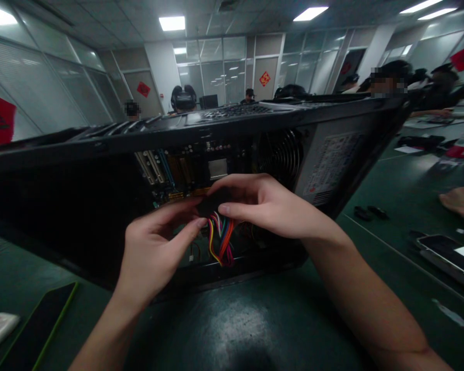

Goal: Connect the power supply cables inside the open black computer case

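Note:
An open black computer case stands tilted in front of me, its inside facing my hands. My left hand and my right hand meet in front of the opening, closed on the dark end of a power cable with multicoloured wires. Its wires loop down below my fingertips, and my fingers partly hide its dark end. Behind them is the motherboard with slots and a silvery square chip. To its right are a round fan and a grey power supply with a label.
Another person's hand rests at the right edge, near a black slab with a white label. Small black pieces lie on the green table. At lower left are a white object and a dark green-edged pad.

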Action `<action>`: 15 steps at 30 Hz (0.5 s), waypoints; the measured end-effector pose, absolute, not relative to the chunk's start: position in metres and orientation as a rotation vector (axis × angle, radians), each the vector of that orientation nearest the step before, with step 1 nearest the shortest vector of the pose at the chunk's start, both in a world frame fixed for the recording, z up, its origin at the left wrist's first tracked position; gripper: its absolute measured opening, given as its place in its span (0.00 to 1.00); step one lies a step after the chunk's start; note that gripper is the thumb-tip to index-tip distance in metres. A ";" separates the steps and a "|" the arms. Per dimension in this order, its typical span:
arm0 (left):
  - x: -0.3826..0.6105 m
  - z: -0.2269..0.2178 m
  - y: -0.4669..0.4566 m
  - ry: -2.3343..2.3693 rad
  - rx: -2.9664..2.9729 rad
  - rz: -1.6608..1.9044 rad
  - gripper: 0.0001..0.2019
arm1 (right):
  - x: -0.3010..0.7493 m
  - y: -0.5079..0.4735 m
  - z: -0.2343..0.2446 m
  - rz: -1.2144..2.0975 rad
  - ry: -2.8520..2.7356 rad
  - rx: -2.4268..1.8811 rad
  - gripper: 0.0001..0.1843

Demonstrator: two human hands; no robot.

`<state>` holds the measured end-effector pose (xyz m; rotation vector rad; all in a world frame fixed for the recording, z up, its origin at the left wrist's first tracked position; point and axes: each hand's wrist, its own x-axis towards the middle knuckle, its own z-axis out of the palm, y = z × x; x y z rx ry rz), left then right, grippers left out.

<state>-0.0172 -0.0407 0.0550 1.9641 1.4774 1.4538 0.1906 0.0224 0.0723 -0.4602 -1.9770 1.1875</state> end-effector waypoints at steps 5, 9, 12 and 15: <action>-0.018 0.056 -0.041 1.538 2.001 1.550 0.15 | 0.187 0.018 0.072 1.167 -1.962 -0.439 0.16; -0.020 0.057 -0.043 1.567 2.044 1.577 0.14 | 0.187 0.014 0.072 1.127 -1.940 -0.448 0.16; -0.019 0.056 -0.044 1.570 2.063 1.602 0.14 | 0.186 0.014 0.072 1.107 -1.934 -0.453 0.16; -0.016 0.054 -0.044 1.558 2.075 1.650 0.14 | 0.184 0.014 0.071 1.119 -1.908 -0.460 0.16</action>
